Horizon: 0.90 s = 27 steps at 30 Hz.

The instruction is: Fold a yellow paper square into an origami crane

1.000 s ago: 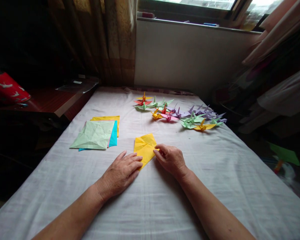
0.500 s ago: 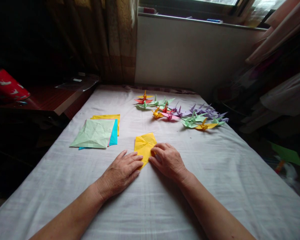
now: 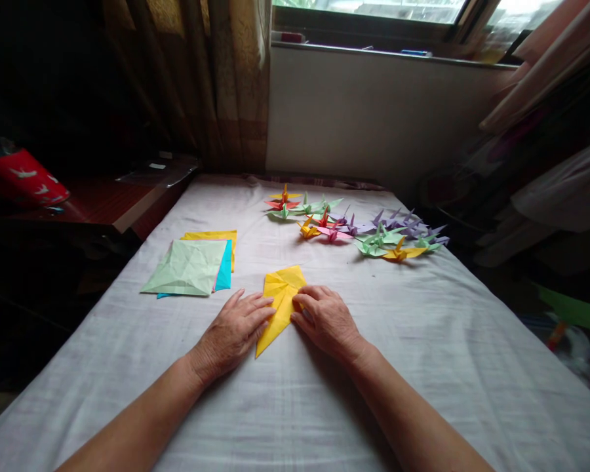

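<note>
Versus half a second ago: long lower tip of yellow folded paper now uncovered, pointing toward the body; previously hidden under left hand. Left hand shifted off it, spread flat, fingertips resting on the paper's left edge. Right hand half-curled, fingertips down on the right edge; pinching a flap or only pressing, cannot tell. Paper lying flat on white cloth, mid-table, between both hands.

Around: stack of creased sheets left of the paper, green on top. Row of origami cranes beyond, unobstructed. Red patterned bag on dark side table; contents not visible.
</note>
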Available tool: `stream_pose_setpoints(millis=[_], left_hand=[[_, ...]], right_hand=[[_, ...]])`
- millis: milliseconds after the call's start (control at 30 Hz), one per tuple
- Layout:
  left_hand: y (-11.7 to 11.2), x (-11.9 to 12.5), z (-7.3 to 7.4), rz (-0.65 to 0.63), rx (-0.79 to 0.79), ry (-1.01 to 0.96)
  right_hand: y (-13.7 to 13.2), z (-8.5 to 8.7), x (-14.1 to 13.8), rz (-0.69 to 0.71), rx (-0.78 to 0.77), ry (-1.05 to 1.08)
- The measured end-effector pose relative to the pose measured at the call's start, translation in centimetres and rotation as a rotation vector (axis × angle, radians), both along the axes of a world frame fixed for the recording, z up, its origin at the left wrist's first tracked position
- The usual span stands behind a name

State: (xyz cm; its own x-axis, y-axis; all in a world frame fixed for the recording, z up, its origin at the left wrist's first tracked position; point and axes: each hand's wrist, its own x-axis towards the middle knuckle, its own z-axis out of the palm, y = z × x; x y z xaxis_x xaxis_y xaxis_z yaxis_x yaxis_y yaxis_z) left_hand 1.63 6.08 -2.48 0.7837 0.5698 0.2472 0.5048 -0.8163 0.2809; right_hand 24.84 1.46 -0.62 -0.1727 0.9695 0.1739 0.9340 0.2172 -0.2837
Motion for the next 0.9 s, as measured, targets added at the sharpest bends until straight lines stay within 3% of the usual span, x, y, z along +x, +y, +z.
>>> stream_pose_setpoints(millis=[200,400,600,900], left_hand=[[4.1,0.8,0.4,0.079,0.094,0.099],[7.0,2.1,1.6,0.032,-0.055,0.140],[7.1,2.0,2.2,0.036,-0.103,0.057],[5.4,2.2,1.6,0.250,-0.115,-0.028]], right_hand=[[0.1,-0.6,0.1,0.027,0.033,-0.005],[0.3,-1.2,0.5,0.071,0.105,0.011],[0.4,-1.5,0.7,0.098,0.154,0.032],[0.4,-1.6,0.5,0.111,0.165,-0.021]])
